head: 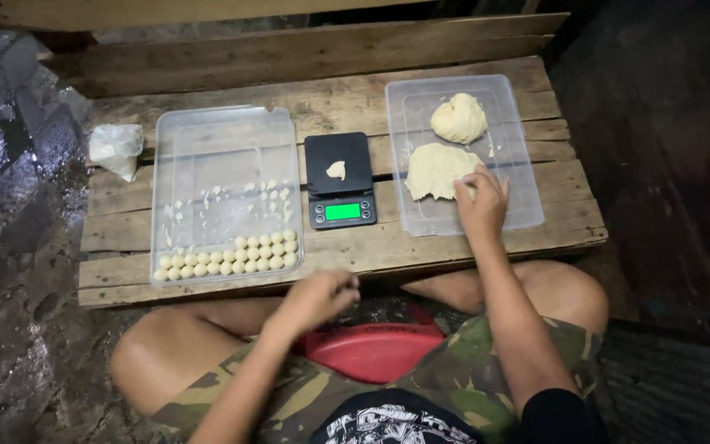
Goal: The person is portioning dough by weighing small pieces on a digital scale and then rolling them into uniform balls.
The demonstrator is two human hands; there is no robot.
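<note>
My right hand [481, 201] rests on the near edge of a flat slab of pale dough [435, 170] in a clear plastic tray [519, 210] at the right; its fingers pinch into the dough. A second rounder lump of dough [458, 117] lies farther back in that tray. My left hand [322, 296] hovers in front of the table's near edge, fingers curled, and whether it holds anything is hidden. A small black digital scale [339, 180] with a green display stands in the middle, a small bit of dough [336, 170] on it.
A clear tray [223, 140] at the left holds rows of small dough balls [232, 257] along its near side. A crumpled plastic bag [116, 149] lies at the far left of the wooden plank table [347, 251]. A red stool [375, 349] sits between my knees.
</note>
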